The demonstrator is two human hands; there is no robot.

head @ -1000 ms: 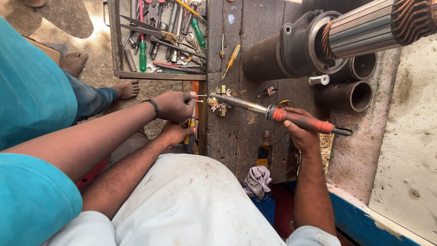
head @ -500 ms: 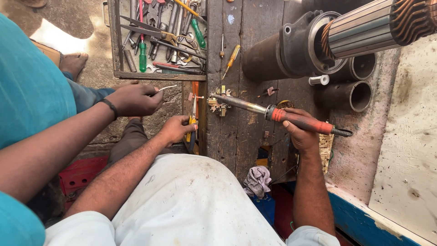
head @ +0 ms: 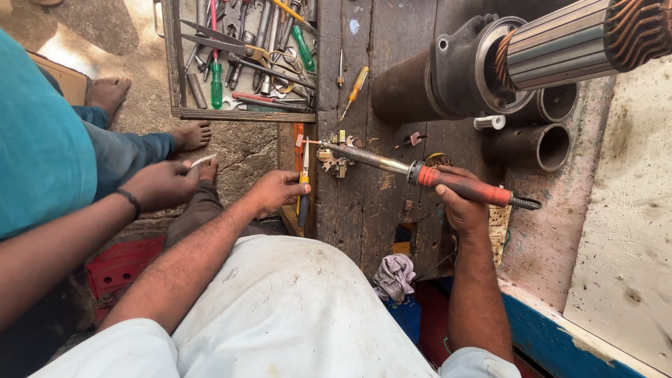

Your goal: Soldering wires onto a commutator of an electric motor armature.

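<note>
the right hand (head: pixel 458 203) is clenched around the red handle of a soldering iron (head: pixel 420 171), thumb on top, holding it nearly level over the wooden counter (head: pixel 364 210). the iron's metal shaft runs from the handle to its tip, which touches a small brass part (head: pixel 334 159) lying on the counter. the left hand (head: pixel 276 192) is closed on a pair of pliers with yellow handles (head: pixel 304 189), fingers curled round the grips; the pliers point up at the brass part, and their nose meets it just beside the iron's tip.

away from the brass part, past the left hand, a co-worker's hand (head: pixel 164 183) with a dark wristband pinches a thin pale strip (head: pixel 203 160) between its fingertips, well apart from the counter. above the brass part sits a tray of tools (head: pixel 241 56) with green-handled screwdrivers, and a yellow-handled screwdriver (head: pixel 355 87) lies on the counter near it. beyond the soldering iron's handle, a large motor rotor (head: pixel 560 49) with copper windings stands over dark metal pipes (head: pixel 539 143).
</note>
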